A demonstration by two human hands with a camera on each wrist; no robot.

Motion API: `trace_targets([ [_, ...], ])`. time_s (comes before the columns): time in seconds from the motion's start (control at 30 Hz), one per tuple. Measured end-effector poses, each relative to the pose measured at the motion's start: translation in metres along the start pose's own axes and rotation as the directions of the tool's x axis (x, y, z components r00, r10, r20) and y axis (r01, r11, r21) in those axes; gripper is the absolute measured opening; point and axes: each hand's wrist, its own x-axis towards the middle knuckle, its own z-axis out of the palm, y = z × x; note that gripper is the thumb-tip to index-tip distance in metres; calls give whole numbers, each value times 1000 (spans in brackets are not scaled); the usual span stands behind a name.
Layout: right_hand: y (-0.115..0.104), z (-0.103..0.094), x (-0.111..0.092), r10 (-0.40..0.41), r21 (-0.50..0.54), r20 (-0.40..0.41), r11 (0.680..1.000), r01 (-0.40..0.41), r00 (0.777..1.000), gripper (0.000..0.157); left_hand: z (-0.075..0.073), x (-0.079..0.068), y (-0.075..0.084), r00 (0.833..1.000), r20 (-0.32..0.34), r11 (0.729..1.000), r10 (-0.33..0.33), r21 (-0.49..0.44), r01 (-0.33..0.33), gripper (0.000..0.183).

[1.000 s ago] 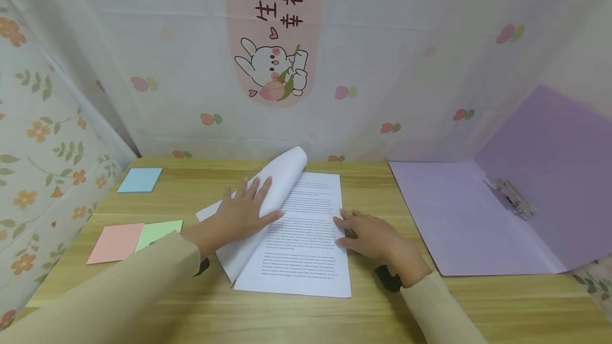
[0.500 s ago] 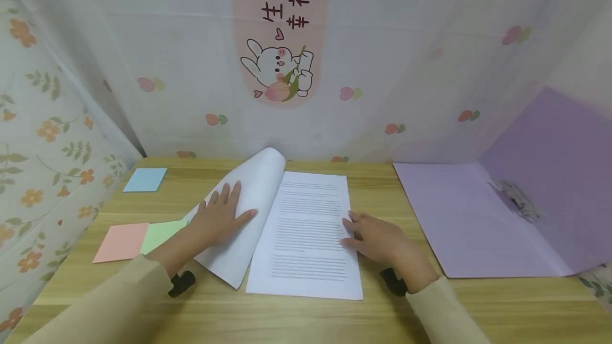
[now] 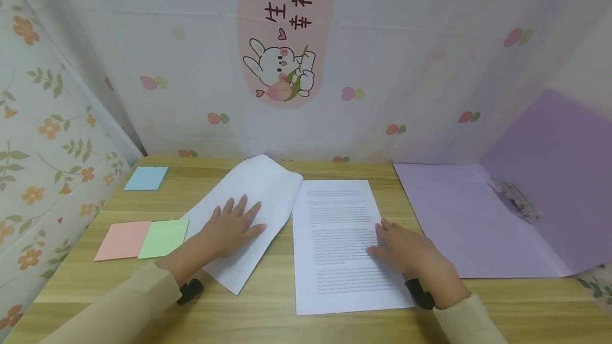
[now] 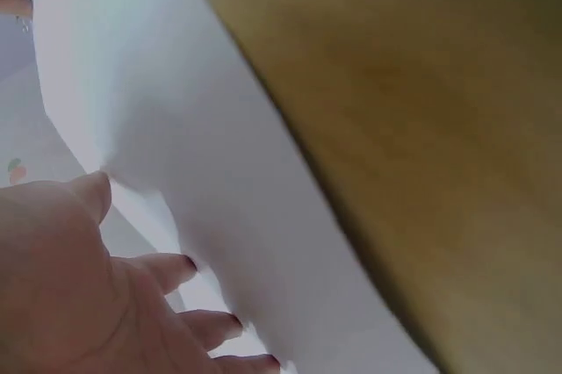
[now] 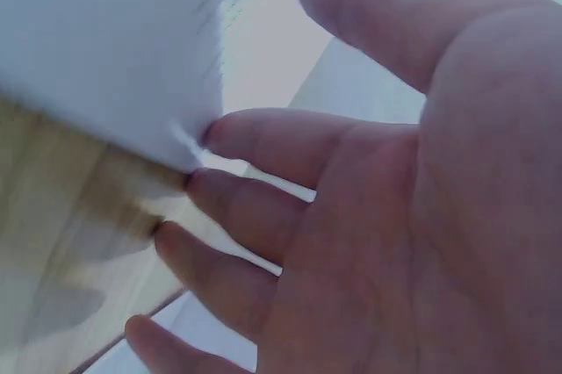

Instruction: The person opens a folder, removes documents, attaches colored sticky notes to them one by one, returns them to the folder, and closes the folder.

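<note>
Patterned white cloth (image 3: 416, 62) backs the wood-grain table (image 3: 248, 323), with rabbit artwork (image 3: 282, 70) printed at its centre. At far left, a floral cloth (image 3: 33, 137) borders the surface. A blue square (image 3: 146, 178) lies near the rear left corner; nearer the front, a pink square (image 3: 121, 240) abuts a green square (image 3: 164, 238). Just beside the green one rests blank-faced white paper (image 3: 262, 185), slanted, its far end raised. The left hand (image 3: 233, 231) lies on it, fingers spread and extended, gripping nothing. To its right, a printed sheet (image 3: 339, 227) lies on the table. The right hand (image 3: 413, 251) is at its right edge, fingers extended and parted from the thumb, fingertips touching the paper; whether it pinches lightly cannot be told. At far right stands an opened purple folder (image 3: 454, 216), one panel flat, the other raised, with a metal clip (image 3: 518, 203) near the fold.
</note>
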Motion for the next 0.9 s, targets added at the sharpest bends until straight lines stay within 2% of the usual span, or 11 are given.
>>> trace_targets([
  [0.17, 3, -2, -2, 31, 4, 8, 999, -31, 999, 72, 4, 8, 4, 999, 36, 999, -36, 0, 36, 71],
  [0.33, -2, -5, -5, 41, 29, -5, 999, -41, 999, 76, 8, 18, 8, 998, 41, 999, -47, -2, 47, 75],
  [0.47, -10, -2, -5, -17, 76, -24, 997, 19, 1000, 80, 6, 21, 10, 998, 39, 999, -49, -20, 50, 78],
  [0.63, -29, 0, -7, -96, 121, -2, 988, 95, 995, 77, 0, 14, 9, 999, 22, 997, -32, -67, 34, 81],
  [0.8, -45, -2, -13, -144, 139, -6, 980, 143, 990, 73, -11, 2, 3, 998, -61, 997, 11, -74, -16, 81],
  [0.9, -48, 1, -13, -145, 132, 7, 981, 143, 989, 72, -20, -6, -11, 991, -135, 998, 21, -57, -28, 79],
])
